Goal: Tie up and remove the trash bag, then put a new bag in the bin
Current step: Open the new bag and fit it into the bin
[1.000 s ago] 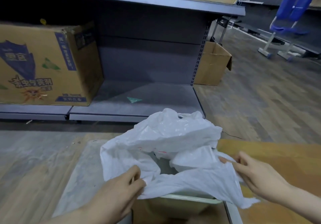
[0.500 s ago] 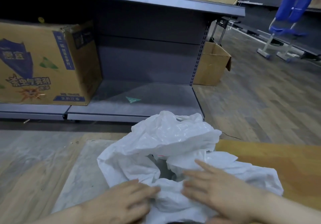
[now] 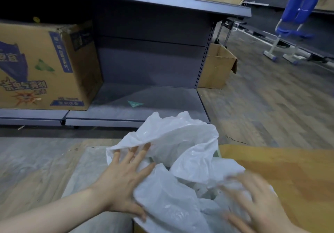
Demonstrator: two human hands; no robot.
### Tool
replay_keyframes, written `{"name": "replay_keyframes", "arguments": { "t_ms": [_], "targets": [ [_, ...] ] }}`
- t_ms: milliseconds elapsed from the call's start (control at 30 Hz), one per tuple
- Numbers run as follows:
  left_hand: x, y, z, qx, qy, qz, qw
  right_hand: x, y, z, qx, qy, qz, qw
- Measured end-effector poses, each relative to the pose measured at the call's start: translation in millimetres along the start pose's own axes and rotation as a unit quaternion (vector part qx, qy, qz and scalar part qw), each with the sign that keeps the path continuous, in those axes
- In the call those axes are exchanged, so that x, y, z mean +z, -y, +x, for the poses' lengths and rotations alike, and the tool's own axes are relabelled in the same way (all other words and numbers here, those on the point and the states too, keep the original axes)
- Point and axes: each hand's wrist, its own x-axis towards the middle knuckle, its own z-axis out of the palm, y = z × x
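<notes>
A crumpled white plastic trash bag [image 3: 180,142] billows over the bin, which it hides almost fully; only a pale sliver of rim [image 3: 219,152] shows at the right. My left hand [image 3: 121,180] lies flat against the bag's left side, fingers straight and spread, their tips under a fold of the plastic. My right hand [image 3: 253,202] is blurred at the lower right, fingers spread over the bag's near right part.
A grey metal shelf unit [image 3: 144,104] stands just behind, with a printed cardboard box [image 3: 45,66] on its left. An open carton [image 3: 216,66] sits on the wooden floor at the right, a blue chair [image 3: 292,26] farther back. An orange-brown board [image 3: 289,169] lies right of the bin.
My left hand has slid forward and up along the bag's left side. My right hand has moved right and nearer, and the bag's top has puffed up and shifted.
</notes>
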Motion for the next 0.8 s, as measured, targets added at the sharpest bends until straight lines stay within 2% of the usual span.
{"name": "replay_keyframes", "arguments": {
  "t_ms": [33, 100, 167, 200, 267, 333, 367, 400, 433, 500, 533, 567, 600, 667, 700, 733, 800],
  "targets": [
    [1.4, -2.0, -0.7, 0.006, -0.016, 0.018, 1.000, -15.8, 19.7, 13.0, 0.023, -0.006, -0.004, 1.000],
    [3.5, -0.8, -0.2, 0.008, -0.012, 0.018, 1.000, -24.1, 33.7, 36.1, 0.070, -0.081, -0.070, 0.992],
    [5.2, 1.3, -2.3, 0.007, -0.026, 0.016, 0.999, -42.0, 57.9, 70.7, 0.045, -0.055, -0.099, 0.993],
    [5.0, 0.8, -4.5, 0.007, -0.030, 0.016, 0.999, -34.1, 38.8, 77.3, 0.043, -0.056, -0.081, 0.994],
    [8.4, -2.6, -8.7, 0.002, -0.053, 0.013, 0.999, -51.1, 17.5, 89.5, 0.122, -0.042, 0.004, 0.992],
    [11.3, -5.1, -13.3, -0.008, -0.070, -0.002, 0.997, -61.8, -10.0, 97.9, 0.197, -0.122, 0.045, 0.972],
    [10.4, -5.0, -15.1, -0.004, -0.075, -0.015, 0.997, -60.4, -22.7, 101.5, 0.228, -0.123, 0.031, 0.966],
    [9.9, -5.2, -16.5, 0.000, -0.080, -0.018, 0.997, -52.9, -38.5, 104.9, 0.252, -0.082, 0.004, 0.964],
    [11.7, -4.4, -16.6, 0.010, -0.096, -0.012, 0.995, -46.7, -48.0, 106.2, 0.282, -0.003, -0.006, 0.959],
    [8.4, -2.0, -16.4, 0.020, -0.097, -0.002, 0.995, -34.4, -61.9, 106.0, 0.361, 0.155, -0.002, 0.920],
    [6.4, 0.1, -15.9, 0.024, -0.099, 0.004, 0.995, -33.7, -61.8, 107.0, 0.387, 0.174, 0.014, 0.906],
    [5.6, 2.0, -15.0, 0.029, -0.113, 0.007, 0.993, -37.2, -58.6, 108.6, 0.385, 0.128, 0.024, 0.914],
    [2.8, 4.2, -14.1, 0.029, -0.122, 0.008, 0.992, -43.2, -54.7, 110.1, 0.354, 0.015, 0.019, 0.935],
    [-3.7, 8.9, -10.5, 0.033, -0.139, 0.000, 0.990, -63.4, -26.7, 112.5, 0.190, -0.229, -0.006, 0.955],
    [-6.4, 11.0, -7.9, 0.039, -0.153, -0.005, 0.988, -73.3, -7.4, 114.0, 0.082, -0.279, -0.008, 0.957],
    [-9.1, 12.2, -5.4, 0.043, -0.157, -0.010, 0.987, -75.5, 11.4, 113.8, -0.031, -0.253, -0.001, 0.967],
    [-11.4, 11.6, 0.5, 0.058, -0.152, -0.007, 0.987, -59.5, 50.3, 109.5, -0.190, -0.107, -0.015, 0.976]
  ]
}}
